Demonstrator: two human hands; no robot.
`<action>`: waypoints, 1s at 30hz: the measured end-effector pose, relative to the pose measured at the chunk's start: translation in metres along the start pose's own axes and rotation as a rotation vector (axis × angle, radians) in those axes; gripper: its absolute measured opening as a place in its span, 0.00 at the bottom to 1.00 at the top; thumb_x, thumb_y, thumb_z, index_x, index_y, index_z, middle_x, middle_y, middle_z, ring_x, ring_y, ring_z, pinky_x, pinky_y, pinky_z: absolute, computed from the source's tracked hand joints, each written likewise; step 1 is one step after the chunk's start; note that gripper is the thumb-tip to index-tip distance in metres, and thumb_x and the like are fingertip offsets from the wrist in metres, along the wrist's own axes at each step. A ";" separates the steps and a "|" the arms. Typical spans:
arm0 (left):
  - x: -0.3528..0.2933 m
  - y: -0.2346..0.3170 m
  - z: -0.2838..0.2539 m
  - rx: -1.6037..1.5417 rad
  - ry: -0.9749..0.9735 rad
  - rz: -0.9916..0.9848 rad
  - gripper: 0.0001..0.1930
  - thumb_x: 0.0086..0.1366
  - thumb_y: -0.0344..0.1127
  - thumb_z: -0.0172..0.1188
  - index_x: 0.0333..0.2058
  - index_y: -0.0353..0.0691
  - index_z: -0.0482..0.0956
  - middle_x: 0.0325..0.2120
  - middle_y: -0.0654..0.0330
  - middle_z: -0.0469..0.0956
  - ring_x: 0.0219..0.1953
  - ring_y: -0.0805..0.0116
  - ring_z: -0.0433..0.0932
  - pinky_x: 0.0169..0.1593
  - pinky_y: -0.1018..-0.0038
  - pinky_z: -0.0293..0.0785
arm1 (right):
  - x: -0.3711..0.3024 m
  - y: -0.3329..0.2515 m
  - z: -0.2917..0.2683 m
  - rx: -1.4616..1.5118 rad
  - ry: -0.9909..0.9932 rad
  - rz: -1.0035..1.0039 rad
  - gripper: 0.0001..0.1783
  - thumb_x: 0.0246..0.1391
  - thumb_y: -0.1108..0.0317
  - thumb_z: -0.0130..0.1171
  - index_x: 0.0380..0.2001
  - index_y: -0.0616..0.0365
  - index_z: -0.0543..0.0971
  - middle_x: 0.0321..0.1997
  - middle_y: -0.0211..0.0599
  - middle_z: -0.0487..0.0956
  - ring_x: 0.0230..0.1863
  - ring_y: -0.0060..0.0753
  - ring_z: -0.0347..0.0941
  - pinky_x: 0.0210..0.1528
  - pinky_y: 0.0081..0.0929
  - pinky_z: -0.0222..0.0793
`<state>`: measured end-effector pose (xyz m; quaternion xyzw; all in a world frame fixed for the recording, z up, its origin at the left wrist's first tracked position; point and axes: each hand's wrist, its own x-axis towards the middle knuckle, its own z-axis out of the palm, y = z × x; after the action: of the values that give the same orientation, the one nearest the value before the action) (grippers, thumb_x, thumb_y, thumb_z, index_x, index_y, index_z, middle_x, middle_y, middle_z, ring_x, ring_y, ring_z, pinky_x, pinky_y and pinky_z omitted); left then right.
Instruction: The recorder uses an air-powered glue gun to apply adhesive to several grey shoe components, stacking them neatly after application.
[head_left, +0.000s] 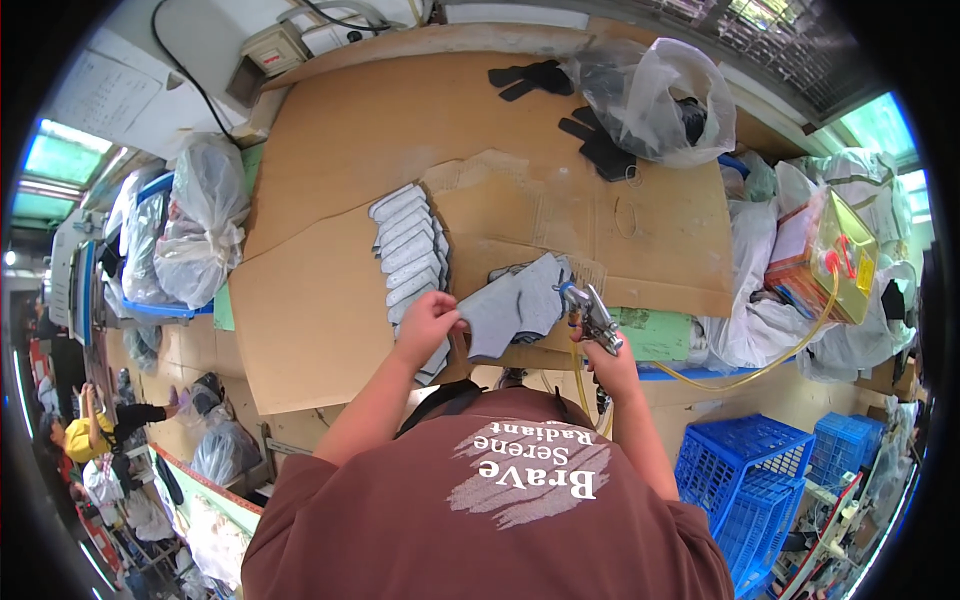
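My right hand (608, 352) is wrapped around a metal spray gun (592, 312), whose nozzle end is close to the right side of a flat grey cut piece (510, 305). The fingers of my left hand (430, 325) are pinched together at the left edge of that piece. More grey pieces show partly beneath it. Left of it, a row of overlapping grey pieces (408, 245) runs away from me across the cardboard, its near end partly covered by my left hand and forearm.
Cardboard (340, 160) covers the table. At the far right lie black cut pieces (600, 148) and a clear plastic bag (665, 100). A yellow hose (745, 382) runs from a metal can (845, 258). Blue crates (745, 470) stand right; bagged goods (195, 230) sit left.
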<state>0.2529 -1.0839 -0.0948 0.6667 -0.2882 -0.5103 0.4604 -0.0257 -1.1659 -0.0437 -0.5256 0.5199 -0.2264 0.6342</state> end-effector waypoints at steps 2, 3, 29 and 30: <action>-0.013 -0.017 -0.028 -0.079 0.022 -0.045 0.07 0.53 0.24 0.54 0.32 0.30 0.70 0.23 0.58 0.75 0.24 0.73 0.75 0.28 0.80 0.72 | 0.000 0.001 0.000 0.011 -0.017 0.025 0.11 0.45 0.74 0.50 0.35 0.59 0.74 0.28 0.24 0.73 0.26 0.13 0.64 0.29 0.15 0.61; -0.021 -0.026 -0.042 -0.051 0.053 -0.128 0.07 0.54 0.23 0.54 0.33 0.30 0.70 0.24 0.58 0.74 0.24 0.73 0.75 0.28 0.80 0.72 | 0.000 0.000 0.001 0.013 -0.021 0.026 0.11 0.45 0.74 0.50 0.35 0.59 0.74 0.28 0.24 0.73 0.26 0.13 0.64 0.29 0.15 0.61; 0.017 -0.005 0.050 0.516 0.224 0.490 0.09 0.51 0.31 0.59 0.31 0.32 0.75 0.26 0.51 0.74 0.28 0.59 0.74 0.33 0.70 0.70 | 0.005 -0.006 0.017 -0.085 -0.187 0.014 0.15 0.41 0.77 0.45 0.35 0.60 0.74 0.26 0.27 0.72 0.30 0.20 0.66 0.36 0.18 0.62; 0.026 -0.005 0.056 0.513 0.223 0.495 0.09 0.51 0.31 0.59 0.31 0.32 0.75 0.26 0.51 0.74 0.28 0.59 0.74 0.33 0.70 0.70 | 0.007 -0.001 0.018 -0.063 -0.193 -0.007 0.16 0.40 0.78 0.45 0.36 0.61 0.74 0.26 0.28 0.72 0.30 0.20 0.65 0.36 0.18 0.62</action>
<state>0.2072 -1.1218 -0.1129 0.7222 -0.5071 -0.2190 0.4163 -0.0070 -1.1645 -0.0478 -0.5664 0.4614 -0.1607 0.6637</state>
